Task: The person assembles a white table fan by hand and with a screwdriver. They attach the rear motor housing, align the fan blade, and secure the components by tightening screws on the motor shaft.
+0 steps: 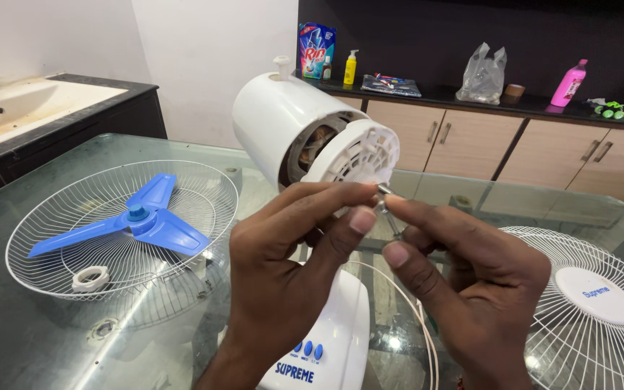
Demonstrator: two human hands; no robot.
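Note:
A white fan motor housing (pixel 290 123) stands tilted on its white base (pixel 330 339), front face toward me. My left hand (pixel 283 267) and my right hand (pixel 464 282) meet just in front of that face. The fingertips of both hands pinch a small metal screw or shaft tip (pixel 385 191) at the motor's front. A thin dark tool shaft (pixel 393 220) shows between the fingers of my right hand. What lies inside either palm is hidden.
A white wire fan guard (pixel 120 227) lies on the glass table (pixel 30 332) at left, holding a blue three-blade propeller (pixel 139 220) and a white plastic ring nut (pixel 90 278). A second guard (pixel 594 303) lies at right. A sink (pixel 16 105) and a counter with bottles stand behind.

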